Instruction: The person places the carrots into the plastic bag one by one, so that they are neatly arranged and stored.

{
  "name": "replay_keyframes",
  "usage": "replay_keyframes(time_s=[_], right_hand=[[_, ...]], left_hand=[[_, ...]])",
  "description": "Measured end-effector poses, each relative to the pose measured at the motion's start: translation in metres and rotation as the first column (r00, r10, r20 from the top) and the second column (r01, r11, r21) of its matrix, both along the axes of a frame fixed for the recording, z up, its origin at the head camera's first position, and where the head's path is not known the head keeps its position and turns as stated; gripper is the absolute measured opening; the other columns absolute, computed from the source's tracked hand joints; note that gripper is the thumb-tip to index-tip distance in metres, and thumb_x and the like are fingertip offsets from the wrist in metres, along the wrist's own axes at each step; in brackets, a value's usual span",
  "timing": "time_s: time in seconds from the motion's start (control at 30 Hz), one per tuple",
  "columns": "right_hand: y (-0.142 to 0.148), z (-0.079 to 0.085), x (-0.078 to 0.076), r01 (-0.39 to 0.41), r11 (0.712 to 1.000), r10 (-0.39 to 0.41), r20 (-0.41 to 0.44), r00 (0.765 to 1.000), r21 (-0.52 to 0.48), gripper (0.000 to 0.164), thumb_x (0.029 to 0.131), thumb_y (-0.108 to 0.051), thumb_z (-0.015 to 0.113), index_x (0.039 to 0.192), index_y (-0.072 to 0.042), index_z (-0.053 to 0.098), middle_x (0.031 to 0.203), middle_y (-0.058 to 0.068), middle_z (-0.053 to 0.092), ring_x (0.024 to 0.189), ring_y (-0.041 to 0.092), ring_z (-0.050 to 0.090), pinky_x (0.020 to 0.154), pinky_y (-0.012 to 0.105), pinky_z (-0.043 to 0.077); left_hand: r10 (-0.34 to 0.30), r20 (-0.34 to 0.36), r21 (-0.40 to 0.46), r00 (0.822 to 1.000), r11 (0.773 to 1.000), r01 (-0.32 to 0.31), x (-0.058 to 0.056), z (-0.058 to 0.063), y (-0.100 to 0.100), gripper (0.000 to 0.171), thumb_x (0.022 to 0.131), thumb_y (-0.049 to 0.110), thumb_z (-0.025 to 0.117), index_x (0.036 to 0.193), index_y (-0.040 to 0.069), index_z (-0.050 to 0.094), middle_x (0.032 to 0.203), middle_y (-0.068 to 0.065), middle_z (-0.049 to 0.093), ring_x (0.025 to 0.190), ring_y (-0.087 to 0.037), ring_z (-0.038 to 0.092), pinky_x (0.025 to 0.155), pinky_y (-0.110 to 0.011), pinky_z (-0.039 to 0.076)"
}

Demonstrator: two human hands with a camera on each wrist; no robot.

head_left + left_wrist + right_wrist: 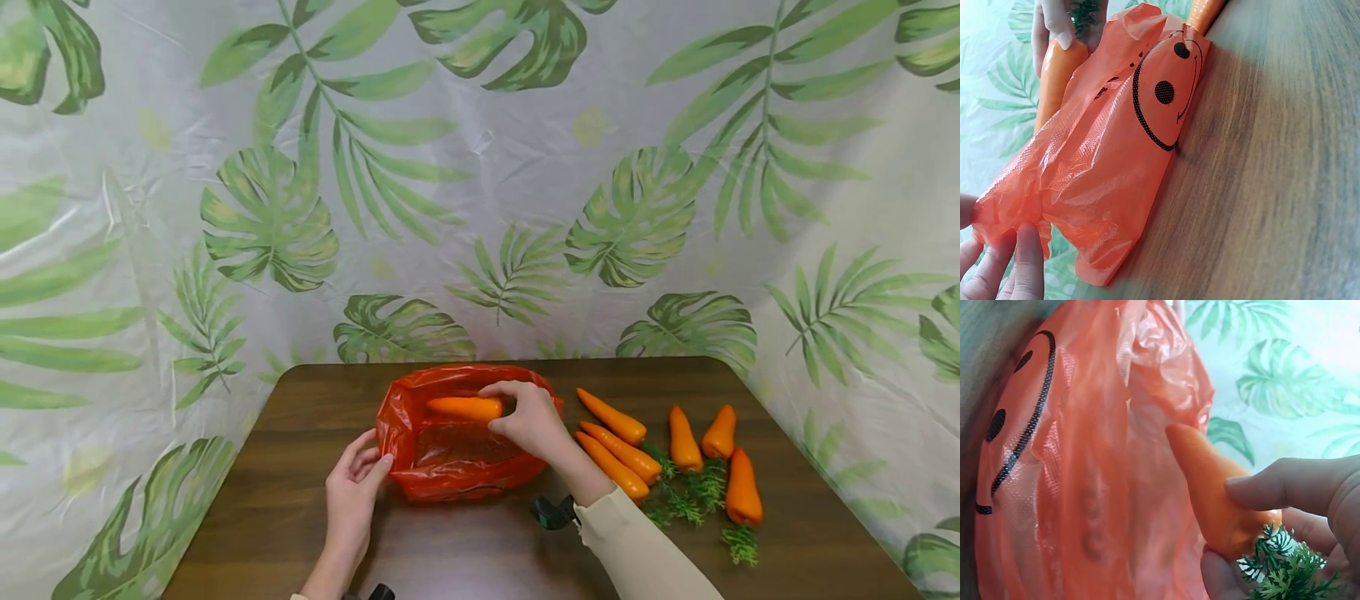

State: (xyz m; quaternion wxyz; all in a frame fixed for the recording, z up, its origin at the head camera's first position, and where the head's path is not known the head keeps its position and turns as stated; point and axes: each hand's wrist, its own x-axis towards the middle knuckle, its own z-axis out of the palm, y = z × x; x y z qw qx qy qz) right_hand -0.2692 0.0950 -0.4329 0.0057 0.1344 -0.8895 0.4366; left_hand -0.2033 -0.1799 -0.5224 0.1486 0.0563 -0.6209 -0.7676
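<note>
The right hand [531, 421] pinches an orange toy carrot [465, 407], thumb on one side and fingers on the other, close to its blunt, leafy end; the green tuft [1297, 569] sprouts among those fingers. The carrot lies level in the head view, its tip pointing left, away from the right fingers and over the mouth of a red plastic bag [480, 486].

The left hand [354, 492] grips that bag's left edge, its fingers bunching the film. To the right of these fingers, the bag's wall carries a black printed smiley face [1164, 94].

Right of the right fingers, three carrots [621, 452] slant side by side near the bag. Farther right from those fingers, three more carrots [742, 487] lie with feathery green tops [702, 492]. All rest on the brown wood-grain tabletop [277, 475]. Beyond both hands' fingers hangs a pale leaf-printed sheet [517, 175].
</note>
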Motion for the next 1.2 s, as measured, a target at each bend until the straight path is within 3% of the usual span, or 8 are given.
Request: replay_keyframes(time_s=[0.2,0.33,0.5,0.7,0.8,0.87,1.03,1.2], right_hand=[[0.001,-0.007,-0.003,-0.067,0.997,0.066,0.052,0.997,0.023,0.046,0.078,-0.006,0.082,0.118,-0.027,0.074,0.114,-0.001,0.069,0.047,0.016,0.039,0.047,0.027,0.039],[0.000,-0.011,-0.006,-0.122,0.991,0.119,0.058,0.991,0.046,0.046,0.077,-0.003,0.082,0.118,-0.022,0.075,0.122,0.001,0.065,0.057,0.018,0.048,0.052,0.029,0.044],[0.000,-0.018,-0.005,-0.200,0.979,0.196,0.106,0.975,0.032,0.047,0.076,0.000,0.081,0.119,-0.017,0.074,0.114,0.000,0.066,0.069,0.022,0.053,0.058,0.031,0.047],[-0.002,-0.027,-0.005,-0.260,0.964,0.252,0.111,0.961,0.063,0.046,0.075,-0.003,0.084,0.117,-0.020,0.075,0.109,-0.009,0.068,0.088,0.021,0.056,0.083,0.044,0.048],[-0.004,-0.030,-0.006,-0.256,0.963,0.247,0.094,0.964,0.090,0.046,0.074,-0.004,0.086,0.116,-0.021,0.076,0.113,-0.009,0.069,0.093,0.019,0.055,0.088,0.048,0.047],[-0.006,-0.032,-0.009,-0.253,0.962,0.245,0.079,0.966,0.107,0.047,0.074,-0.003,0.086,0.116,-0.020,0.076,0.116,-0.008,0.069,0.093,0.018,0.055,0.087,0.045,0.047],[-0.010,-0.040,-0.015,-0.264,0.953,0.259,0.055,0.964,0.148,0.049,0.073,0.000,0.085,0.117,-0.017,0.075,0.115,-0.005,0.069,0.082,0.017,0.054,0.066,0.030,0.049],[-0.014,-0.044,-0.017,-0.298,0.933,0.297,0.036,0.954,0.200,0.047,0.073,0.001,0.084,0.116,-0.017,0.075,0.106,-0.005,0.071,0.083,0.016,0.057,0.068,0.029,0.052]], left_hand=[[-0.003,0.015,-0.009,1.000,1.000,0.003,0.002,0.001,0.000,0.047,0.089,0.006,0.076,0.134,0.011,0.063,0.116,-0.026,0.064,0.090,-0.016,0.067,0.075,-0.025,0.059],[0.004,0.016,-0.014,1.000,1.000,-0.004,0.001,0.001,0.000,0.047,0.089,0.006,0.077,0.134,0.011,0.063,0.116,-0.026,0.065,0.089,-0.015,0.067,0.075,-0.025,0.059],[0.004,0.019,-0.016,1.000,1.000,-0.004,0.000,0.000,0.000,0.047,0.089,0.007,0.077,0.134,0.011,0.063,0.115,-0.026,0.065,0.087,-0.014,0.067,0.074,-0.027,0.059],[0.004,0.027,-0.004,1.000,1.000,-0.004,0.000,-0.001,0.000,0.048,0.089,0.006,0.077,0.134,0.010,0.063,0.114,-0.025,0.066,0.087,-0.014,0.067,0.074,-0.025,0.059],[0.006,0.030,0.001,1.000,1.000,-0.006,-0.001,-0.002,0.001,0.048,0.089,0.006,0.077,0.134,0.010,0.063,0.114,-0.024,0.066,0.087,-0.014,0.067,0.074,-0.025,0.059],[0.007,0.029,0.004,1.000,1.000,-0.007,-0.001,-0.001,0.001,0.048,0.089,0.006,0.077,0.134,0.010,0.063,0.114,-0.024,0.066,0.088,-0.015,0.067,0.074,-0.025,0.059],[0.009,0.031,0.004,0.999,1.000,-0.009,-0.001,0.000,0.001,0.048,0.089,0.006,0.077,0.134,0.010,0.063,0.114,-0.024,0.066,0.088,-0.015,0.067,0.074,-0.024,0.059],[0.001,0.044,0.003,0.999,1.000,-0.001,0.000,-0.001,0.000,0.049,0.090,0.007,0.077,0.136,0.010,0.061,0.114,-0.023,0.066,0.088,-0.015,0.066,0.075,-0.025,0.059]])
